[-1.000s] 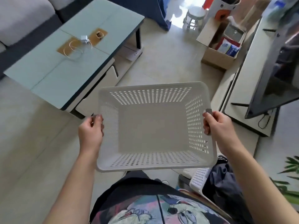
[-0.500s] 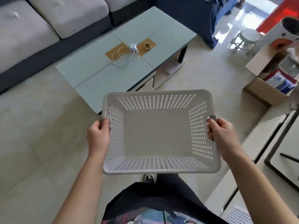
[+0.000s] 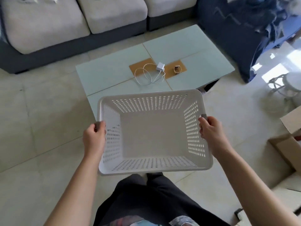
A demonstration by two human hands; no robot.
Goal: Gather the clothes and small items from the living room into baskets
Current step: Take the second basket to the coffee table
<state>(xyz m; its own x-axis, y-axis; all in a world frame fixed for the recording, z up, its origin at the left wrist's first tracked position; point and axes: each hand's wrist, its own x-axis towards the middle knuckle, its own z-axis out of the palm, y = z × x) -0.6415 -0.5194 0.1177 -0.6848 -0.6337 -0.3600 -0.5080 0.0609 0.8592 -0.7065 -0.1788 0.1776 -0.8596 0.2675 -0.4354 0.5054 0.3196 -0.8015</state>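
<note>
White plastic basket (image 3: 153, 137), holes punched all over its walls, is held up in the air in front of the body by both hands, and nothing can be seen inside it. The left hand (image 3: 94, 137) is wrapped around a grey handle on the left rim, with the thumb tucked over the edge and the other fingers hidden under the rim, so how far they curl can't really be made out. Same deal on the other side: the right hand (image 3: 211, 132) is curled round the grey handle at the right rim, thumb on the inside wall, fingers mostly out of sight behind the basket wall. Just past the far rim a pale green coffee table (image 3: 104, 74) is seen, its near edge covered by the basket. On the tabletop a white charger (image 3: 160, 66) with its looped cable (image 3: 146, 75) is laid across a brown mat (image 3: 141, 65), and a small ring-shaped thing (image 3: 177, 69), maybe a band, is sat just beside it on a second brown patch; too small to be identified properly. Further back a grey sofa (image 3: 48, 22) is cut off by the top edge, with a few blurry light bits on its cushions. At upper right dark blue fabric (image 3: 236, 30) is heaped, pretty smeared. A cardboard box (image 3: 286, 149) is cropped at the right edge.
</note>
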